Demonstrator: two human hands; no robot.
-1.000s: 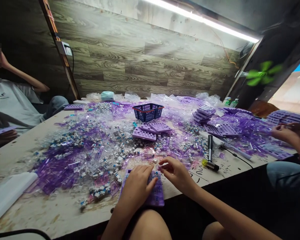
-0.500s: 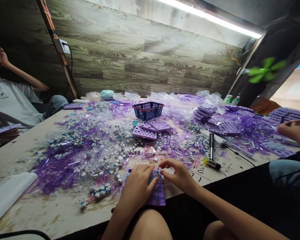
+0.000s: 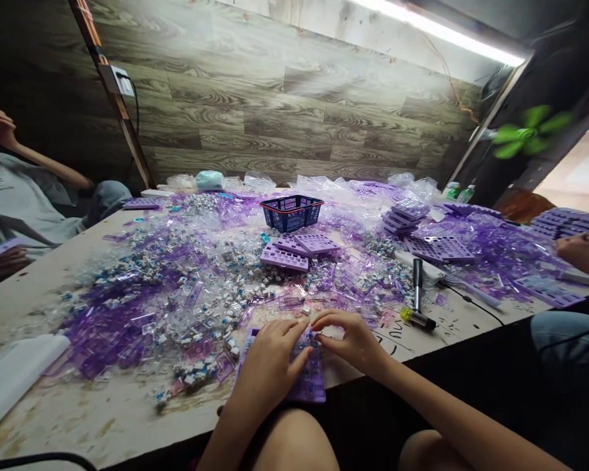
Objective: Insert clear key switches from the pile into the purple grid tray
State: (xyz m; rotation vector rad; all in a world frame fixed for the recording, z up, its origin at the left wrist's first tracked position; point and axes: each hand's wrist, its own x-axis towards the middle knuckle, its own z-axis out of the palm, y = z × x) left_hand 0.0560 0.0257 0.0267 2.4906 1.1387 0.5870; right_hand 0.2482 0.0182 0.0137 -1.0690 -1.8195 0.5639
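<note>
A purple plastic tray [image 3: 315, 386] with rows of small cells lies at the table's front edge, just above my knees. My left hand [image 3: 273, 356] rests palm down over its left part, fingers stretched forward and thumb apart, hiding much of it. At its upper right, my right hand [image 3: 351, 343] has thumb and forefinger curled toward each other in a pinch. Whatever is between those fingertips is too small to make out. Small pale and blue pieces show in the tray's cells. A little white piece [image 3: 307, 310] lies just beyond my fingertips.
Heaps of white-and-blue switch-like pieces [image 3: 196, 373] and clear purple parts [image 3: 103, 340] spread leftward. Beyond are stacked purple trays [image 3: 285, 260] and a dark blue basket [image 3: 292, 216]. A hammer [image 3: 417, 294] lies right. People sit at both sides; a hand [image 3: 586, 252] shows right.
The view has shifted slightly. My two hands keep nearly the same pose over the tray. At the left, the other person's raised hand and the purple piece sit a little differently in view.
</note>
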